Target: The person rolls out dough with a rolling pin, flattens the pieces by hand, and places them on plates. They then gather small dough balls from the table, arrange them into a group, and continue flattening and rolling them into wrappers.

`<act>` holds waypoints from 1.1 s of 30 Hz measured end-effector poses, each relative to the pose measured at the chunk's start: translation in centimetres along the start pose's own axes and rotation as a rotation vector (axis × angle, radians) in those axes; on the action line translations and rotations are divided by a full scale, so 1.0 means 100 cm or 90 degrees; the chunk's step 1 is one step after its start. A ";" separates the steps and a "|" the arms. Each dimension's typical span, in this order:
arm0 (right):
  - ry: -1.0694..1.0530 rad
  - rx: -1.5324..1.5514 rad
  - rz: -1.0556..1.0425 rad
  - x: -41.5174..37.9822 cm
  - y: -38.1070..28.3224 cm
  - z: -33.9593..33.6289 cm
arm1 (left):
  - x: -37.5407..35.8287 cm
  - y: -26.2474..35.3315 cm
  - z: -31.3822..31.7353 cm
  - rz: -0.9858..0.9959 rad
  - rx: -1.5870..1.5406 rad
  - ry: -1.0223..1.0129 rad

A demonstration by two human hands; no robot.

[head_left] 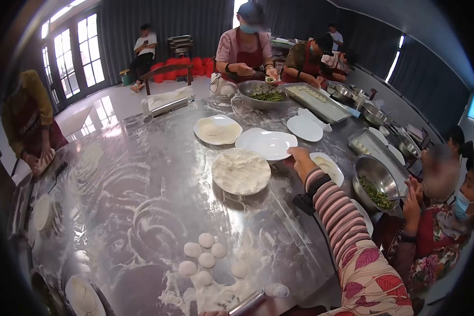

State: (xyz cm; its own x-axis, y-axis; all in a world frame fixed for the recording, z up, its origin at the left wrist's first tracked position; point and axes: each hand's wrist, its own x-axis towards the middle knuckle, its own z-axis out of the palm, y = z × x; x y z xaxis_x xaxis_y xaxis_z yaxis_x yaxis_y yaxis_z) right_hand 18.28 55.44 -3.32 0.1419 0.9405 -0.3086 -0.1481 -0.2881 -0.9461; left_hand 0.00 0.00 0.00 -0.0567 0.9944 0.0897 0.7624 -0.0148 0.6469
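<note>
My right hand, in a striped sleeve, reaches across the floured metal table and holds the near rim of an empty white plate. Just left of it sits a plate of flour. Only a sliver of my left hand shows at the bottom edge, at the lower end of a metal rolling pin; its grip is hidden. Several small white dough balls lie on the flour in front of me.
Another plate with dough, a small plate, bowls of green filling and metal trays stand farther off. People work at the right side, far end and left edge.
</note>
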 end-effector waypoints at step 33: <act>-0.490 -0.086 -0.360 -0.415 0.085 -0.094 | 0.020 -0.016 0.001 -0.004 0.052 0.001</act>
State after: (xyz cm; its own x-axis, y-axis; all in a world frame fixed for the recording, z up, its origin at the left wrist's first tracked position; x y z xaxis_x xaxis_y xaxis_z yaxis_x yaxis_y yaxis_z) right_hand 20.30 12.24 0.54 -0.5298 0.7935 0.2995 -0.1332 0.2709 -0.9534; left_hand -1.32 1.99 -0.94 -0.0627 0.9942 0.0878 0.8118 -0.0004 0.5839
